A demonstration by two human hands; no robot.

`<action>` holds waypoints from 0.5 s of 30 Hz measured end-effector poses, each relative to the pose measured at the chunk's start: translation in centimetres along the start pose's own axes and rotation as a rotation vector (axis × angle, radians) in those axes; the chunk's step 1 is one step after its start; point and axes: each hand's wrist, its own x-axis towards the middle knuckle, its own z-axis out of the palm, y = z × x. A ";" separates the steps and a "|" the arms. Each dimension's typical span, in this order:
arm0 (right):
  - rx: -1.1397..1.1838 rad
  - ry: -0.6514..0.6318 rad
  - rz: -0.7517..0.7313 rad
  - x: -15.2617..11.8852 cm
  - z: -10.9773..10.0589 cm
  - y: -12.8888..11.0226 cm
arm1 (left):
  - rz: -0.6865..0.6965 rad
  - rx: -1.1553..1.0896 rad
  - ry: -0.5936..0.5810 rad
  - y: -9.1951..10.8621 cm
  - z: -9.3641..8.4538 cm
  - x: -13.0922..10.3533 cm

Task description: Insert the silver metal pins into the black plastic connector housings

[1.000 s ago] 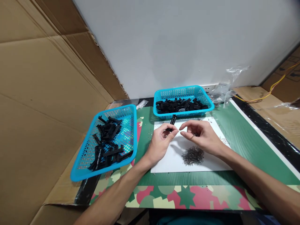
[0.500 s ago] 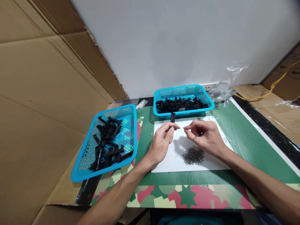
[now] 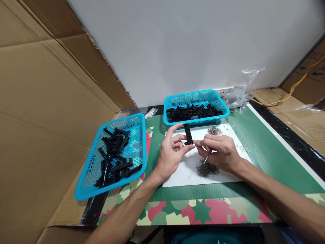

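Between the thumb and fingers of my left hand (image 3: 172, 150) a narrow black plastic part (image 3: 188, 133) is held upright, above the white sheet. My right hand (image 3: 219, 150) is closed, its fingertips touching the lower right end of that part. A thin metal tool (image 3: 208, 156), like tweezers or a pick, sticks out below the right fingers and points down. Whatever the right fingertips pinch is too small to make out. Under the hands lies a pile of small metal pieces (image 3: 207, 168) on the white paper (image 3: 177, 176). Behind the right hand is a second, lighter pile (image 3: 214, 130).
A blue basket (image 3: 145, 145) of black plastic parts stands at the left. Another blue basket (image 3: 227, 113) with smaller black pieces is at the back. Clear plastic bags (image 3: 237, 95) lie by the wall socket. Cardboard (image 3: 50, 112) walls the left side.
The black part has turned to show its length, and my left fingers have opened around it. My right hand has moved in against its lower end, and the metal tool now points downward.
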 end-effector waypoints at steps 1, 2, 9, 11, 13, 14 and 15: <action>0.002 -0.004 -0.007 0.0 0.0 0.1 | 0.010 0.011 -0.001 -0.1 0.0 0.0; 0.007 -0.007 -0.009 0.0 0.0 0.1 | 0.022 0.020 -0.004 -0.1 -0.1 0.0; 0.084 -0.067 0.015 0.2 -0.3 0.3 | 0.083 0.074 -0.024 -0.1 -0.1 0.0; 0.089 -0.093 0.016 0.0 -0.3 0.5 | 0.087 0.112 -0.020 0.0 -0.1 0.0; 0.080 -0.124 0.009 -0.2 -0.3 0.7 | 0.088 0.169 -0.018 0.0 -0.2 -0.1; 0.067 -0.134 0.001 -0.3 -0.3 0.7 | 0.096 0.204 -0.017 0.0 -0.3 -0.2; 0.052 -0.135 -0.009 -0.3 -0.4 0.8 | 0.109 0.238 -0.018 -0.1 -0.4 -0.2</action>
